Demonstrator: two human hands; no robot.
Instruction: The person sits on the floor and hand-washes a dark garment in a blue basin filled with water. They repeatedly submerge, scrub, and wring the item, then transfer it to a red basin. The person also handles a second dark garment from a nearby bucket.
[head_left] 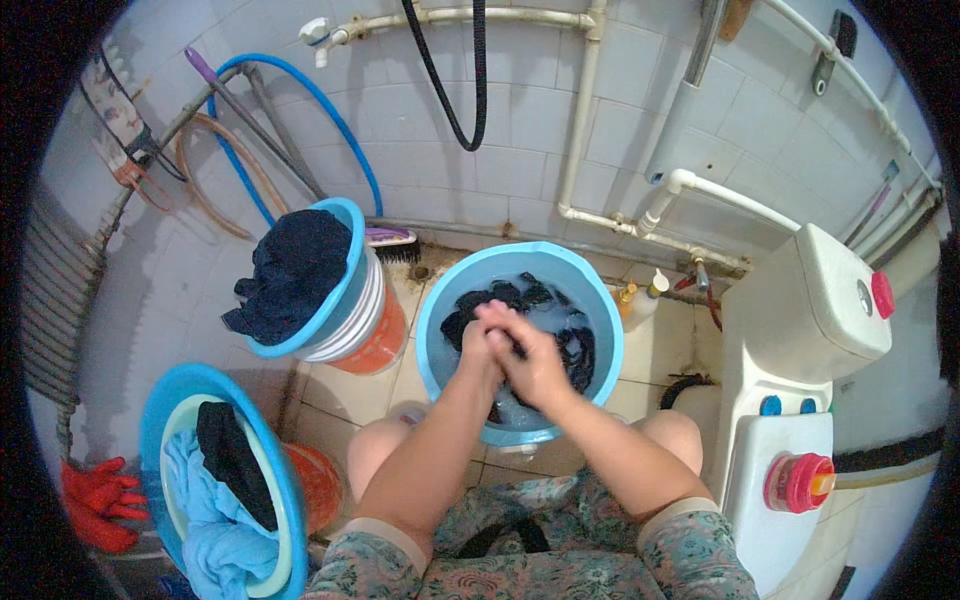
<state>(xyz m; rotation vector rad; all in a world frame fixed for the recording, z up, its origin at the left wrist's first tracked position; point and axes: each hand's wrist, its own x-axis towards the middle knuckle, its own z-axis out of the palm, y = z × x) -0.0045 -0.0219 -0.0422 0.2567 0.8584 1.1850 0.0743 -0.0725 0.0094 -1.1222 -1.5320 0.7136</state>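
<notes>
A light blue basin (436, 285) on the floor holds cloudy water and a soaked black garment (578, 345). Over its middle my left hand (484, 345) and my right hand (532, 368) are pressed together, fingers closed. A bit of dark wet cloth shows between the palms, seemingly part of the garment, though most of what they grip is hidden. The rest of the cloth lies around and beneath both hands in the water.
To the left, a tilted blue basin (357, 240) with dark clothes (300, 265) sits on an orange-and-white bucket (365, 340). Another blue tub (150, 420) holds light blue cloth (215, 530). Red gloves (100, 500), a scrub brush (395, 240), pump bottles (648, 295) and a toilet (790, 310) stand around.
</notes>
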